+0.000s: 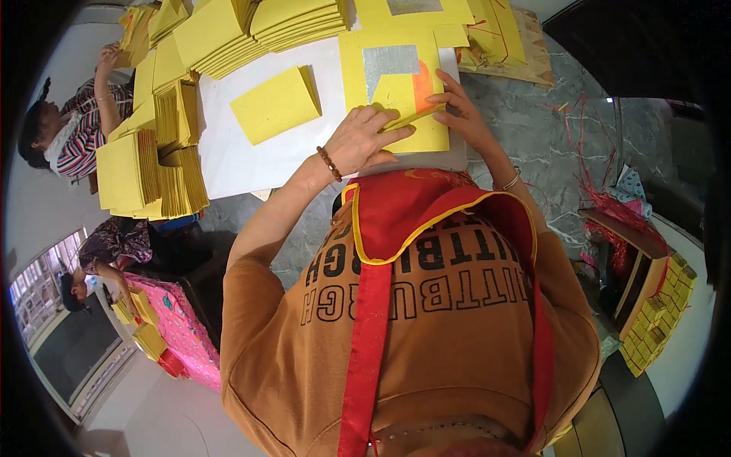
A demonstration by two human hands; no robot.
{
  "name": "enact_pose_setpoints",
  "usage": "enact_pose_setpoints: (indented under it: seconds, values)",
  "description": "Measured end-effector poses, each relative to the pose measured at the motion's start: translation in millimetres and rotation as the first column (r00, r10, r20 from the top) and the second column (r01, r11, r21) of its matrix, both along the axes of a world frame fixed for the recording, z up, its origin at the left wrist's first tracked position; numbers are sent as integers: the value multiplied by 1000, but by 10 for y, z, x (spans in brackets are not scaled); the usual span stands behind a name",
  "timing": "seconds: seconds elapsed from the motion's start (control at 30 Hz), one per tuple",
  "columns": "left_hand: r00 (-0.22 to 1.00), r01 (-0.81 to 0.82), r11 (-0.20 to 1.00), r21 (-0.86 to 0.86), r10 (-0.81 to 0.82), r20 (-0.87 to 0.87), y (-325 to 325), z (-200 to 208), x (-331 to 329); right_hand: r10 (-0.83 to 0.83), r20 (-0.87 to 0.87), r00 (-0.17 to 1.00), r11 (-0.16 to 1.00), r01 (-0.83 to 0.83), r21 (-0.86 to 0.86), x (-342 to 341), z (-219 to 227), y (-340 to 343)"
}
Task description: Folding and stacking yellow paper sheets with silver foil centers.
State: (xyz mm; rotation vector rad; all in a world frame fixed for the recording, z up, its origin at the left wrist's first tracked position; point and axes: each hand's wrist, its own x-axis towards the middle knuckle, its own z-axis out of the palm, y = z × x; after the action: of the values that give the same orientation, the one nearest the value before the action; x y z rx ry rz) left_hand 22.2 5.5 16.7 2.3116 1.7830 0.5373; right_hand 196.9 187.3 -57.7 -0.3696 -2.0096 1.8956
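A yellow paper sheet (392,57) with a silver patch and an orange patch lies before me at the table's right end. Its near part is bent up into a fold. My left hand (365,141), with a brown bead bracelet at the wrist, grips this folded part between thumb and fingers. At the sheet's right edge, my right hand (464,114) has its fingers apart, their tips touching the paper beside the orange patch. To the left, a folded yellow sheet (276,105) rests alone on the white tabletop (221,164).
Stacks of folded yellow paper (129,171) line the table's left side and far edge. A tied yellow bundle (499,34) stands at the far right. Red strings (601,179) hang by a wooden rack (643,286). Two other people work at left, one at a pink-covered table (179,327).
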Motion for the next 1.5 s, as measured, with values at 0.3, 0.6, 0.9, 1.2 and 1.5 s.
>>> enact_pose_setpoints:
  seconds: [0.3, 0.6, 0.9, 1.2, 1.5]
  values:
    - [987, 62, 997, 35, -67, 144, 39, 1, -97, 20, 4, 1000, 1000, -20, 1, 13, 46, 12]
    - [898, -200, 959, -199, 261, 353, -7, -29, -143, -45, 19, 999, 999, 45, -2, -22, -16, -32]
    - [982, -186, 979, 82, 182, 54, -169, -143, -417, -57, -85, 995, 998, 55, -20, -16, -120, -23]
    - [985, -168, 971, 168, 173, -12, -347, 80, -224, -148, -134, 980, 733, 199, 650, 155, 387, -187]
    - [737, -540, 828, -152, 552, 390, -249, -65, -102, -260, 221, 940, 951, 209, 228, 92, 477, -394]
